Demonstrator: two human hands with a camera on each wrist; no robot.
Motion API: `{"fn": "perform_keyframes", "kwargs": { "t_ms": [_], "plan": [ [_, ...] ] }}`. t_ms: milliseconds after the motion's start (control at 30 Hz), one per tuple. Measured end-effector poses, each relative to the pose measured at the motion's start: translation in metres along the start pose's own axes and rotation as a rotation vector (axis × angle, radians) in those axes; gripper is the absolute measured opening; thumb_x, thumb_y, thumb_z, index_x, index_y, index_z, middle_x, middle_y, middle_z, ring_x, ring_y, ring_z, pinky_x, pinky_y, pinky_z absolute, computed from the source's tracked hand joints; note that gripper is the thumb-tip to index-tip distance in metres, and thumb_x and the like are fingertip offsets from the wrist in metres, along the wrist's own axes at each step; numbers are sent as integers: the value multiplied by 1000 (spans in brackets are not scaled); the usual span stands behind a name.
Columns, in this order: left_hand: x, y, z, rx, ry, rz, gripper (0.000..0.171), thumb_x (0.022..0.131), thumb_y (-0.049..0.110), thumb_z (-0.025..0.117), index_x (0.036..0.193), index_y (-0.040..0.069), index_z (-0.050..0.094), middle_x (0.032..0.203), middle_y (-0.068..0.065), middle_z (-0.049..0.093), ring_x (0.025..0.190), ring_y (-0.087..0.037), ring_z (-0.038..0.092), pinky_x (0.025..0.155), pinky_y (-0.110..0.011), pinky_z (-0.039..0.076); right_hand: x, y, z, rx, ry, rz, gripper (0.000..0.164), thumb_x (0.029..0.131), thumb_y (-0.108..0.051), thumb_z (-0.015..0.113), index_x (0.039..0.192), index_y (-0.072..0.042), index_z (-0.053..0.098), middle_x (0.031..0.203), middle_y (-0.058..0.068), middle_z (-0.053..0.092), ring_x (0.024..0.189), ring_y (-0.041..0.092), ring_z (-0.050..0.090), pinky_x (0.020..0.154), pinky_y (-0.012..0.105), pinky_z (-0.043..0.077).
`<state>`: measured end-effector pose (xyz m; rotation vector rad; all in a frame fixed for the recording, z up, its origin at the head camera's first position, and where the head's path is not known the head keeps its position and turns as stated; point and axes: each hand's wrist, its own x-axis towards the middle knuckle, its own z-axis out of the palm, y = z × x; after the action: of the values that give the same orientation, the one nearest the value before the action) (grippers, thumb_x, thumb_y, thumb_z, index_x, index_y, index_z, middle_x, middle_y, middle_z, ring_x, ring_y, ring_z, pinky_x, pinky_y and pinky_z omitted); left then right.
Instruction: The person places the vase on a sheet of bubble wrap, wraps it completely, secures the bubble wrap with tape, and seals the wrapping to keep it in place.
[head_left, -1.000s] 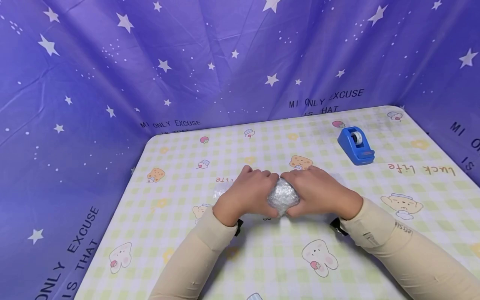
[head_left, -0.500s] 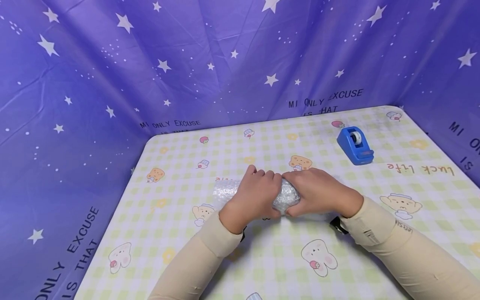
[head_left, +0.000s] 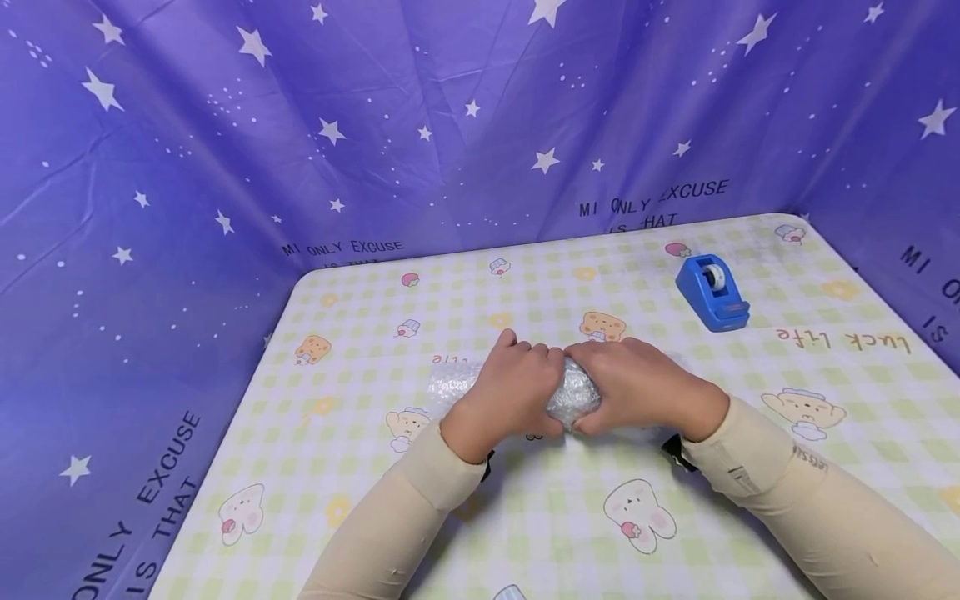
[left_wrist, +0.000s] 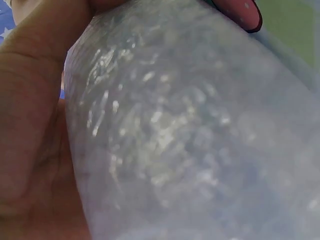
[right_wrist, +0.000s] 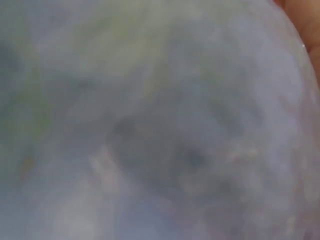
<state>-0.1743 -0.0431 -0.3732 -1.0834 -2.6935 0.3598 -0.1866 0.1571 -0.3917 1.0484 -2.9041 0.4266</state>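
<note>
A roll of clear bubble wrap (head_left: 574, 395) lies crosswise at the middle of the table, under both hands. My left hand (head_left: 513, 393) grips it left of centre, thumb on the near side and fingers over the far side. Close beside it, my right hand (head_left: 639, 382) grips the roll in the same way. The left end of the wrap sticks out past the left wrist. In the left wrist view the shiny bubble wrap (left_wrist: 165, 120) fills most of the picture, with the palm along its side. Blurred bubble wrap (right_wrist: 175, 125) covers the right wrist view. Whatever is inside the roll is hidden.
A blue tape dispenser (head_left: 712, 293) with a roll of tape stands at the back right of the table. The table (head_left: 540, 533) has a checked cover with printed cartoon figures. Purple star-patterned curtains (head_left: 450, 125) close in behind and at both sides.
My left hand has shifted slightly right and turned, baring more of the roll's left end. The right hand stays nearly where it was, still gripping the roll.
</note>
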Motion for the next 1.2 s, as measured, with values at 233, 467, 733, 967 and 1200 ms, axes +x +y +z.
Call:
{"fn": "perform_keyframes", "kwargs": {
  "t_ms": [233,467,733,967,1200],
  "plan": [
    [0,-3,2,-33,-1,13,66,63,69,81,99,17,63,87,7,67,66,-15,59,71,-35,34,-2,-5,0,-87,40,-19,82,58,-55,91,122,-10,64,102,-3,70,85,15,65,77,43,54],
    [1,-6,4,-58,-9,10,60,64,65,80,95,17,62,82,7,64,66,-15,60,72,-36,36,-4,-8,-1,-135,72,-32,82,58,-56,91,121,-12,63,102,0,71,89,18,66,78,49,53],
    [0,-9,3,-96,-32,6,55,66,62,79,93,18,61,79,9,61,64,-14,58,70,-36,34,-4,-10,-2,-153,95,-56,82,56,-56,92,119,-11,63,101,0,71,90,19,68,82,51,53],
    [-1,-13,2,-174,-88,8,53,68,59,79,95,18,61,79,10,60,65,-11,57,73,-37,35,-5,-11,-2,-167,100,-70,86,56,-56,92,122,-9,63,102,1,71,91,20,68,86,51,54],
    [-1,-17,1,-255,-154,4,54,70,57,80,100,17,62,83,10,62,70,-8,58,76,-38,38,-7,-11,-3,-166,98,-95,87,60,-56,91,127,-9,61,106,2,70,94,22,67,87,49,54]
  ]
}}
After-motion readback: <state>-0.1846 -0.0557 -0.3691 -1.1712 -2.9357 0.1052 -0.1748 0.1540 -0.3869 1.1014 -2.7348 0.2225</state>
